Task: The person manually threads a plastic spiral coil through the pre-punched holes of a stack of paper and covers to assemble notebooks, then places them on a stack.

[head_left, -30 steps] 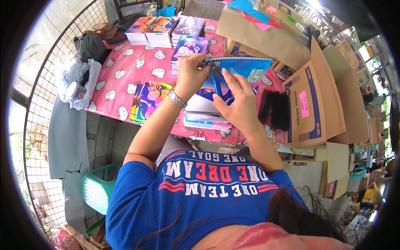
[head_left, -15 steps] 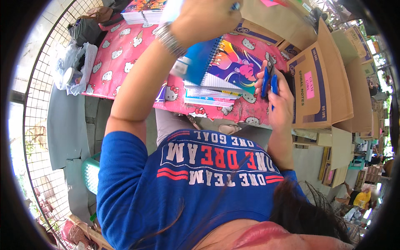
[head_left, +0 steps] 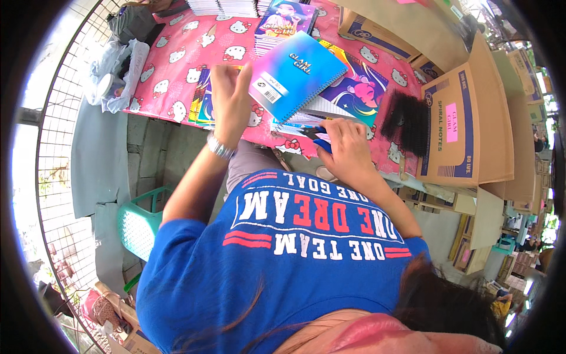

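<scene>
A blue and pink spiral notebook (head_left: 298,74) lies at an angle on a small pile of notebooks, its coil running along the lower right side. My left hand (head_left: 231,97) hovers beside its left corner, thumb and fingers apart with nothing between them. Close to the coil's lower end, my right hand (head_left: 348,144) grips blue-handled pliers (head_left: 318,140), jaws pointing left. Under the blue notebook, a purple notebook cover with a cartoon girl (head_left: 359,88) and white ruled pages (head_left: 330,109) show. More colourful notebooks (head_left: 203,97) lie behind my left hand.
A bundle of black spiral coils (head_left: 407,121) sits at the table's right, against an open cardboard box (head_left: 451,127). Notebook stacks (head_left: 286,20) stand at the back of the pink tablecloth (head_left: 177,56). Plastic bags (head_left: 121,76) hang at the left edge, above a green plastic chair (head_left: 141,218).
My left hand has come down from the far side to the notebook's left. The blue notebook now lies flatter. My right hand has moved left with the pliers, toward the notebook's coil.
</scene>
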### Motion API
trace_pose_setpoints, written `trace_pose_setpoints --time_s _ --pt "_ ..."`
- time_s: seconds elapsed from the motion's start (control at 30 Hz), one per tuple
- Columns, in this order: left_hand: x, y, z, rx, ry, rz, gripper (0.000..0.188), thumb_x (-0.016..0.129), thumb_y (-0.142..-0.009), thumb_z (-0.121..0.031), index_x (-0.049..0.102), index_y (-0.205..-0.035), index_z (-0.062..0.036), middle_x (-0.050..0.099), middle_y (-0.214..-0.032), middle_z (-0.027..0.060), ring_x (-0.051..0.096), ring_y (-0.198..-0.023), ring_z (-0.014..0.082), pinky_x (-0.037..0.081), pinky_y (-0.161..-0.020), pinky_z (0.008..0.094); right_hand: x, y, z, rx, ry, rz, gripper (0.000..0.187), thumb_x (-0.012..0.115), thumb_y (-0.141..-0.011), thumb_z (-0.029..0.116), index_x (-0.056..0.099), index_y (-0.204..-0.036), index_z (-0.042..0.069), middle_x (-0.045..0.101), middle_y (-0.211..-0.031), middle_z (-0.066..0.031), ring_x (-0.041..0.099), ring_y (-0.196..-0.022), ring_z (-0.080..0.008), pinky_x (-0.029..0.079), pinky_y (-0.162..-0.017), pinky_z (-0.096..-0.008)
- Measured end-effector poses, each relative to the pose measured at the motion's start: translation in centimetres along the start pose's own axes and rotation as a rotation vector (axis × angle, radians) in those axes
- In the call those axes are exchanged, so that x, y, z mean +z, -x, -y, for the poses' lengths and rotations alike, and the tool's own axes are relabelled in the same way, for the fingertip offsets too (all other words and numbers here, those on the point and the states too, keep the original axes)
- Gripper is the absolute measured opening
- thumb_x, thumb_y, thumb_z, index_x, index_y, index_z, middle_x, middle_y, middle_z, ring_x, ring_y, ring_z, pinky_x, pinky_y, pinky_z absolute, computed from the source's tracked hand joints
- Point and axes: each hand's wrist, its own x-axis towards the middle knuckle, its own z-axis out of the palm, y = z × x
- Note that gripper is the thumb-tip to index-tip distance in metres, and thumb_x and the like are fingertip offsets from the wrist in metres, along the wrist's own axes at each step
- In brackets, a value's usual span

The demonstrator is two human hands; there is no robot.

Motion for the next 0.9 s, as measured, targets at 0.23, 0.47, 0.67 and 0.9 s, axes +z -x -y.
trace_pose_setpoints --time_s 0.23,0.47,0.67,0.9 --pt "0.2 7.9 0.7 -0.978 0.708 0.622 0.049 0.046 -0.099 -0.059 0.052 -0.095 -0.011 0.047 -0.062 0.0011 0.043 -0.043 0.0137 0.032 -0.041 0.0275 0.3 -1.7 1.6 0.004 0.059 0.103 0.044 0.074 -0.079 0.021 0.058 -0.117 0.005 0.06 -0.103 -0.0088 0.058 -0.1 -0.0261 0.038 -0.087 -0.0421" --pt "1.5 8.0 0.0 -0.898 0.785 0.594 0.027 0.046 -0.106 -0.038 0.049 -0.094 -0.0131 0.038 -0.057 -0.0044 0.033 -0.04 0.0075 0.026 -0.037 0.0238 1.7 -2.2 1.3 0.033 0.02 0.143 0.037 0.077 -0.076 0.023 0.058 -0.104 0.007 0.062 -0.088 -0.0103 0.065 -0.086 -0.028 0.051 -0.075 -0.0404" --pt "1.9 8.2 -0.1 -0.902 0.795 0.556 0.023 0.047 -0.106 -0.034 0.048 -0.094 -0.0139 0.035 -0.058 -0.0062 0.03 -0.041 0.0058 0.024 -0.037 0.0228 2.2 -1.8 1.3 0.098 -0.026 0.192 0.037 0.077 -0.076 0.021 0.056 -0.103 0.006 0.062 -0.088 -0.0122 0.065 -0.085 -0.031 0.053 -0.073 -0.0422" --pt "1.0 7.7 -0.9 -0.979 0.907 0.595 0.026 0.048 -0.105 -0.035 0.045 -0.089 -0.0144 0.034 -0.059 -0.0066 0.031 -0.042 0.0051 0.023 -0.038 0.0222 4.0 -0.5 1.6 0.082 -0.164 -0.017 0.037 0.073 -0.08 0.019 0.055 -0.11 0.007 0.06 -0.097 -0.016 0.063 -0.088 -0.0353 0.049 -0.073 -0.0457"
